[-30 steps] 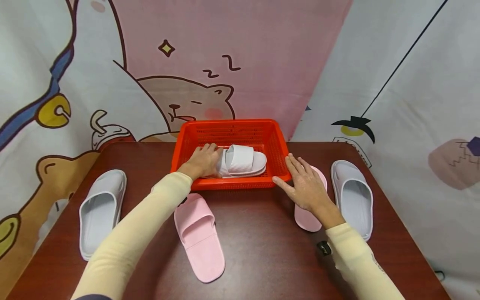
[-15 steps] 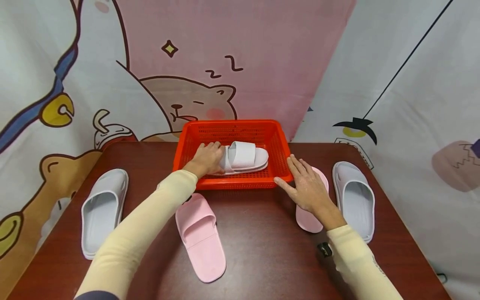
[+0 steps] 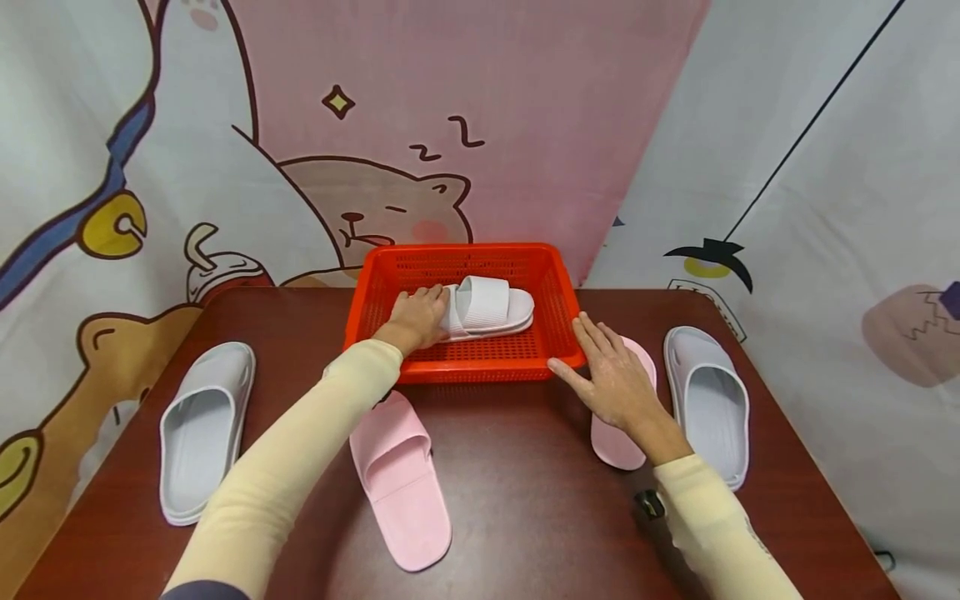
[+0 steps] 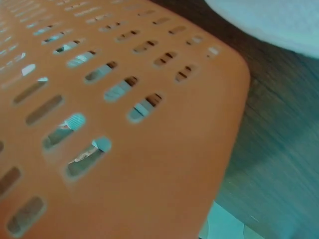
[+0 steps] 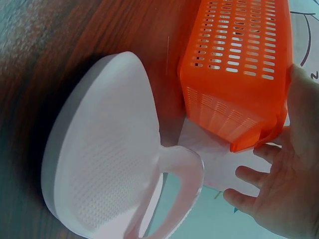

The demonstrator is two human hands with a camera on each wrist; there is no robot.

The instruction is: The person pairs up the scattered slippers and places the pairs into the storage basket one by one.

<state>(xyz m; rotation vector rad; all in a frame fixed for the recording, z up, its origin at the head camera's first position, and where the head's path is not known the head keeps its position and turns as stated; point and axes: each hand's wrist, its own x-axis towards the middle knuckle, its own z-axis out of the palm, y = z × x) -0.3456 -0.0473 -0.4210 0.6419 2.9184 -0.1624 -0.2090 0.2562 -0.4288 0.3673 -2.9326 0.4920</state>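
Note:
A pair of white slippers (image 3: pixel 486 302) with ribbed straps lies sideways in the red perforated basket (image 3: pixel 480 372). My left hand (image 3: pixel 417 318) reaches over the front rim and grips the slippers' left end; its fingertips are partly hidden. At the basket's front right corner, my right hand (image 3: pixel 615 385) rests with fingers straight and thumb spread. The right wrist view has this hand (image 5: pixel 286 186) at the corner of the basket (image 5: pixel 234 50). Only the basket wall (image 4: pixel 149 169) and part of the tabletop fill the left wrist view.
One pink slipper (image 3: pixel 412 517) lies in front of the basket; another pink slipper (image 3: pixel 618 446) is partly under the right hand. Grey clogs stand at the table's sides, a left clog (image 3: pixel 197 450) and a right clog (image 3: pixel 714 408). A printed curtain (image 3: pixel 570 125) hangs behind the table.
My left hand has shifted the white slippers slightly toward the basket's back wall, away from the front rim. My right hand stays at the corner.

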